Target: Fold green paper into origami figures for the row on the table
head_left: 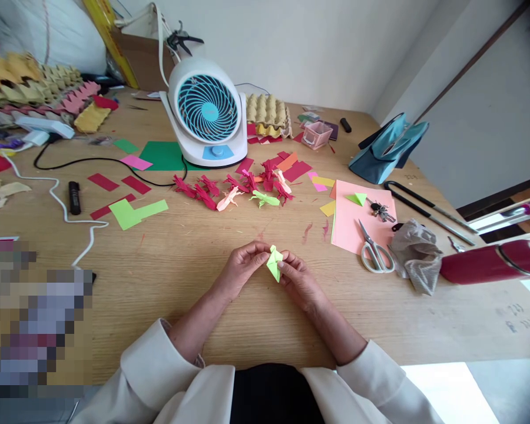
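Observation:
A small folded piece of light green paper (274, 264) is held above the wooden table, between my two hands. My left hand (245, 265) pinches its upper left edge between thumb and fingertips. From the other side, my right hand (301, 281) grips it, the thumb pressed on its front and the fingers behind, mostly hidden. The paper has a pointed lower end and several creased flaps. Beyond my hands lies a row of folded paper figures: red ones (207, 194), a pale peach one (229, 199) and a light green one (265, 199).
A white fan (209, 112) stands at the back. To the right are pink paper sheets (347, 227), scissors (374, 250), keys (382, 211), a red bottle (490, 262) and a blue bag (386, 150). Leftward lie green paper (135, 213), a black marker (74, 197) and a white cable (57, 206).

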Demonstrator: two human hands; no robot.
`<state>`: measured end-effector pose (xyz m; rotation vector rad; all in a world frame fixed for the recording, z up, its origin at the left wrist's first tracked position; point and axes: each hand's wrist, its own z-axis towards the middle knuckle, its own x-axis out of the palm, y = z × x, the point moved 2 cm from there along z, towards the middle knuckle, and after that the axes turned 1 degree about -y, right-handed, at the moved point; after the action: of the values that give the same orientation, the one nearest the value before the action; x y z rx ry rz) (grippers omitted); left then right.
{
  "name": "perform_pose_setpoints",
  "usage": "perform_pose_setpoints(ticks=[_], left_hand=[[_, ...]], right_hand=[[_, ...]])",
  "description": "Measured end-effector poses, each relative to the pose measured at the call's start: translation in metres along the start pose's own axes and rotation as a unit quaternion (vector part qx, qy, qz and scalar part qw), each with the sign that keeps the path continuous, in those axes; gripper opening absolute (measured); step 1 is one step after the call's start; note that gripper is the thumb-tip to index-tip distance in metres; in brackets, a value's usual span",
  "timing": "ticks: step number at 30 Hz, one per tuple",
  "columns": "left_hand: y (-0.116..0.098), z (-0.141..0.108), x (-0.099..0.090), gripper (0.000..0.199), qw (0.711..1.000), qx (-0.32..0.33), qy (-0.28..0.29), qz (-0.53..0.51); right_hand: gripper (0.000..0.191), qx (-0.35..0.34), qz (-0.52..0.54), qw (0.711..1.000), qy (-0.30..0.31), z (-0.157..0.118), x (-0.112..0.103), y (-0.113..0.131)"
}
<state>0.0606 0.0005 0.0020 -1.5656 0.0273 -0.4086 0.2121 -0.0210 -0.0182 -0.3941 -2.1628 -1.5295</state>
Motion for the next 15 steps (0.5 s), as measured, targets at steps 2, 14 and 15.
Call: perform_pose_setpoints(ticks=[2, 14, 15], left_hand=[[-0.0009, -0.0003, 0.0008, 0.026, 1.0, -0.004, -0.002, 0.007], [0.0001, 0.0004, 0.0021, 0.021, 0.994, 0.013, -0.022, 0.108], [-0.0009, 0.0, 0.0019, 0.02, 0.991, 0.021, -0.03, 0.128]], right_hand=[[0.032, -0.026, -0.019, 0.999, -0.017, 0.0012, -0.0008, -0.0002], [0.031, -0.104, -0.115, 0.987, -0.038, 0.0021, -0.0009, 0.0011], [0.032, -0.103, -0.118, 0.987, -0.037, 0.0019, -0.0006, 0.0015]])
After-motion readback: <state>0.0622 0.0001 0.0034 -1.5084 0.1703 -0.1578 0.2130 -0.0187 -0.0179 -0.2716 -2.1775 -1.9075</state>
